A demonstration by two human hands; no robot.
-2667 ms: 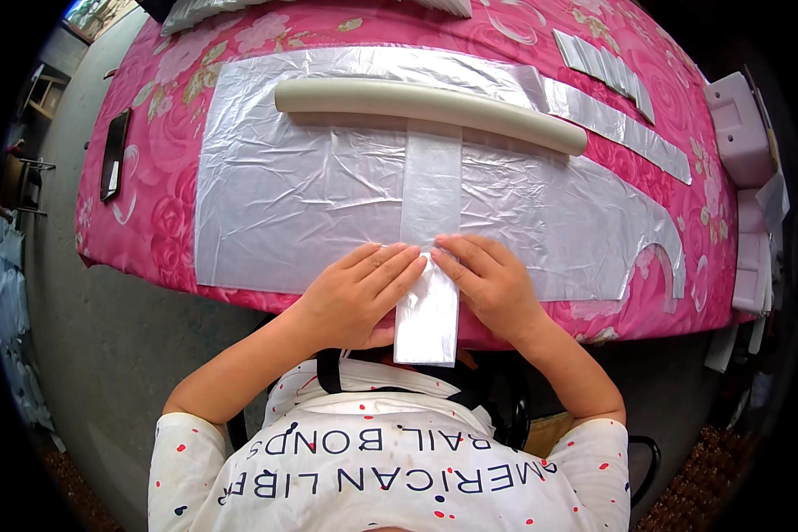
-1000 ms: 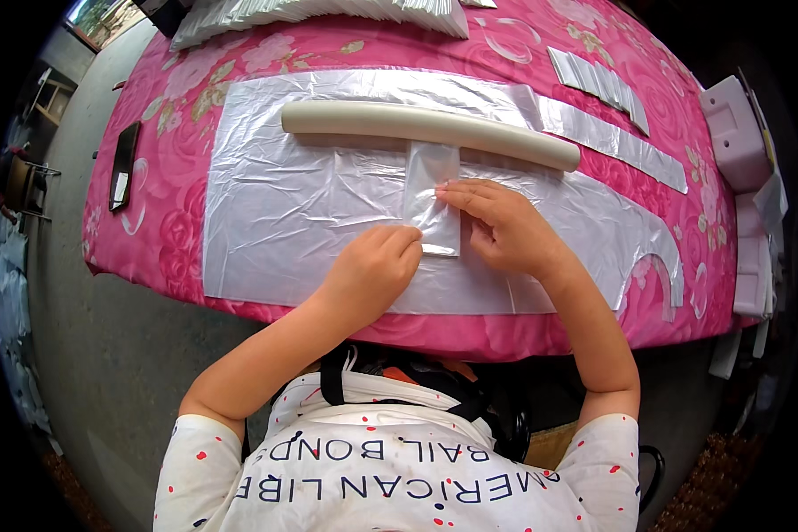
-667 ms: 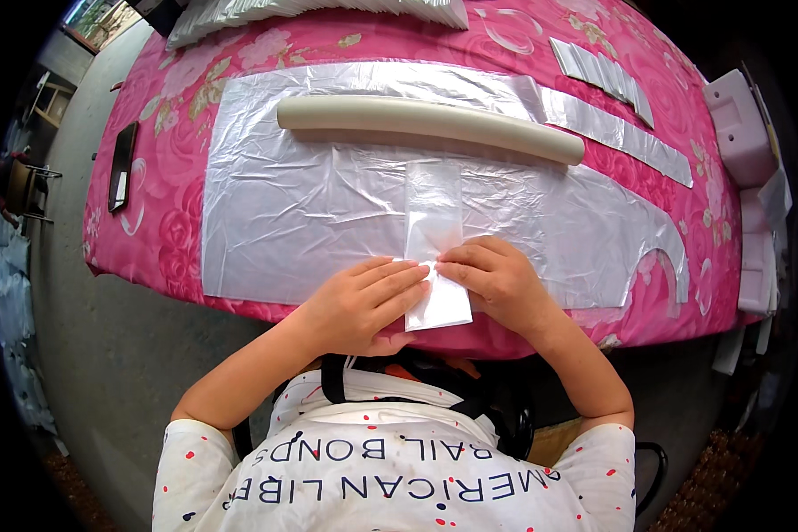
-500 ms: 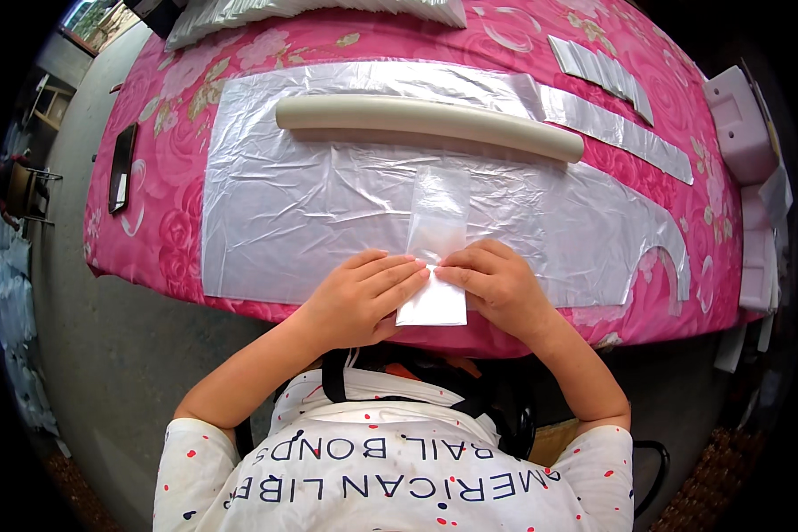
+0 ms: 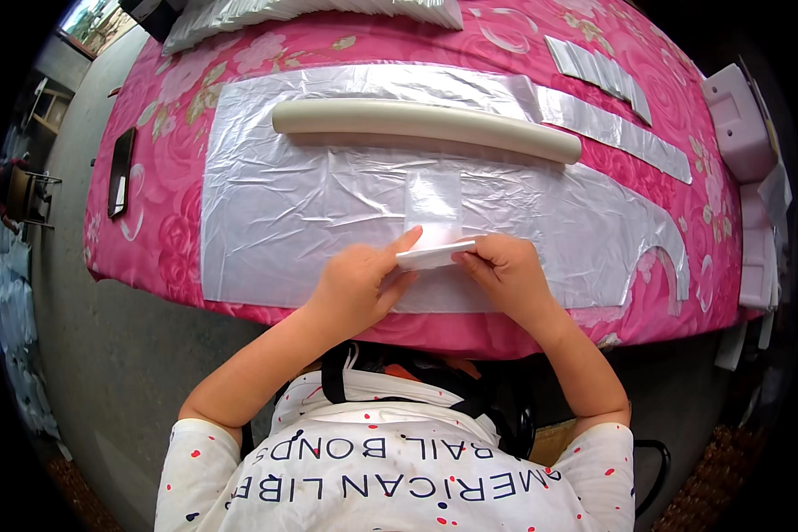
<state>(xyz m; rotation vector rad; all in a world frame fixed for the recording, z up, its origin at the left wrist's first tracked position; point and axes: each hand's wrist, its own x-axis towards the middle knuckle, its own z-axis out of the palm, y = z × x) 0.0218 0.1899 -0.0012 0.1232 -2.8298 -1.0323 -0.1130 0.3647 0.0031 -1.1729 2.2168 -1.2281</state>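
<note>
Between my two hands is a narrow white plastic strip, its near end doubled into a flat folded packet. The strip's thin, shiny far part lies on a wide translucent plastic sheet. My left hand pinches the packet's left end between thumb and fingers. At its right end, my right hand grips it with thumb and bent fingers. Beyond my hands, a long cream-coloured tube rests across the sheet.
A pink floral cloth covers the table. On it lie a dark phone at left, a stack of folded white plastic at the far edge, a row of folded packets and a plastic strip at right. Pale foam boxes stand beyond.
The flap that lay flat toward me is now turned up and away into a thicker, shorter packet. Both hands have shifted from pressing on it to pinching its ends.
</note>
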